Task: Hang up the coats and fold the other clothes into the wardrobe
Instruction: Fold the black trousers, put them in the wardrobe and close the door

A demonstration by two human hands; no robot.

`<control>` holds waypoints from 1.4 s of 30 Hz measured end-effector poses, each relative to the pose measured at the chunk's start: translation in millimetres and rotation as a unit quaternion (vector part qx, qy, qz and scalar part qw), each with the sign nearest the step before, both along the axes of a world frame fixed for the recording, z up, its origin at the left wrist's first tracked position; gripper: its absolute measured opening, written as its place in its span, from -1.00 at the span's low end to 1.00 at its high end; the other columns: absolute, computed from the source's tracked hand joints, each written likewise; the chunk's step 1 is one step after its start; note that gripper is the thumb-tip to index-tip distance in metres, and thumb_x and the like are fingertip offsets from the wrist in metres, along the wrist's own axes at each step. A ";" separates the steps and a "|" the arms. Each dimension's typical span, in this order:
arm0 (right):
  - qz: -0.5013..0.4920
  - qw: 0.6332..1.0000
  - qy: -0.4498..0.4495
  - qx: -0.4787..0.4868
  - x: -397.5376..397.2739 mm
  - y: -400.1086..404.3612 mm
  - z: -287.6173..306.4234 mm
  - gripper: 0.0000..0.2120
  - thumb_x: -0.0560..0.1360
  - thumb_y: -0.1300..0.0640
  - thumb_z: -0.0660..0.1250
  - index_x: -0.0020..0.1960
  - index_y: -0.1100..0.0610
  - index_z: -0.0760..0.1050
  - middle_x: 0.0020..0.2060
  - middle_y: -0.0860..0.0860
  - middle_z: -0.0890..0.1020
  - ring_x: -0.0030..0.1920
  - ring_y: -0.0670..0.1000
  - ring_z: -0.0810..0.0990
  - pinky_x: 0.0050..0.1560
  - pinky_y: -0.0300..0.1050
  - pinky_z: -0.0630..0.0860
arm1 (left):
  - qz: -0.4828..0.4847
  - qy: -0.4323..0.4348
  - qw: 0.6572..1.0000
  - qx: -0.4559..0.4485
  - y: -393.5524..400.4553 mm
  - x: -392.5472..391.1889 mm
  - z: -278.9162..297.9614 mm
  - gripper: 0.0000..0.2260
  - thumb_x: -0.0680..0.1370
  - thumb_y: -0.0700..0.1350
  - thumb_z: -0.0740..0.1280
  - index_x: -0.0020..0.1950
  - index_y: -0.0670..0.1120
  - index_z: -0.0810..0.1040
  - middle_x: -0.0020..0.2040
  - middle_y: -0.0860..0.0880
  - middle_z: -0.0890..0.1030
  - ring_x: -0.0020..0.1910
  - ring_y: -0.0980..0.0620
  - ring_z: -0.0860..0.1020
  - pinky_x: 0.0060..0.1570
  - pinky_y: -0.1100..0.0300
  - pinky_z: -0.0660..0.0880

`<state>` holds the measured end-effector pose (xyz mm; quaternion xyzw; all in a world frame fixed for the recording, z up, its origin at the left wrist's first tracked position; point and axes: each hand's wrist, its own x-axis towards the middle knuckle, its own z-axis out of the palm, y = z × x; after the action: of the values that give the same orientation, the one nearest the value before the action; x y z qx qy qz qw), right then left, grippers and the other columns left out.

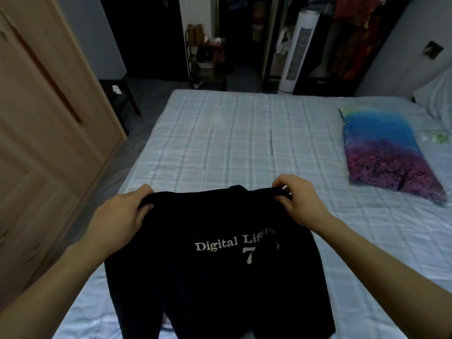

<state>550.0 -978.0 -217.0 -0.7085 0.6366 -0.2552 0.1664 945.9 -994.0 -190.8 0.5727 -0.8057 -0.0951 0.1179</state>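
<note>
We are standing at the near edge of the bed (pixel 244 133), with the pale wooden wardrobe (pixel 49 123) closing off the left side, its panelled door flat and shut. Our left hand (pixel 119 216) is pinching one shoulder of the black T-shirt (pixel 215 277), fingers curled tight over the soft fabric edge. The garment is hanging over the bed's near part, its matte cloth showing white serif lettering, "Digital Life" above a "7". Our right hand (pixel 298 201) is gripping the opposite shoulder, fingers closed on the bunched hem. The bed is wearing a light blue checked sheet, lightly creased. Further right, a rectangular pillow (pixel 384 152) printed blue fading to purple is lying on the sheet, well apart from the shirt
</note>
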 end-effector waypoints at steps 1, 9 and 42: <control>-0.008 1.000 -0.007 0.007 8.9 -17.9 -11.1 -0.77 0.39 0.42 0.38 -0.04 0.16 0.55 -0.12 0.03 0.60 -0.11 0.03 0.56 0.00 -0.13 0.47 | 0.015 -0.011 1.000 0.003 -13.4 3.6 -12.4 -0.91 0.59 -0.09 0.31 0.02 0.03 0.41 -0.20 -0.01 0.61 -0.23 -0.18 0.59 -0.29 -0.05 0.52; -0.034 0.991 -0.031 0.129 41.2 -109.4 -140.6 -0.70 0.48 0.37 0.33 0.19 0.16 0.55 0.08 0.11 0.61 0.07 0.07 0.58 0.13 -0.17 0.46 | 0.105 -0.079 0.986 0.099 -98.7 -3.3 -142.9 -0.89 0.60 -0.09 0.29 0.10 -0.07 0.45 -0.10 -0.08 0.61 -0.15 -0.16 0.59 -0.26 0.02 0.43; -0.251 0.872 -0.339 0.248 63.8 -299.2 -335.2 -0.70 0.46 0.23 0.50 0.15 0.16 0.52 0.01 0.06 0.68 -0.03 0.03 0.68 0.05 0.01 0.65 | 0.189 0.262 0.917 0.233 -315.1 -53.6 -320.9 -0.93 0.52 -0.23 0.42 -0.13 -0.08 0.61 -0.23 -0.07 0.62 -0.19 -0.10 0.62 -0.10 0.02 0.58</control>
<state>613.8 -1277.2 -552.2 -0.3299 0.7398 -0.3465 0.4730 892.3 -1309.1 -511.7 0.6802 -0.5774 -0.4027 0.2043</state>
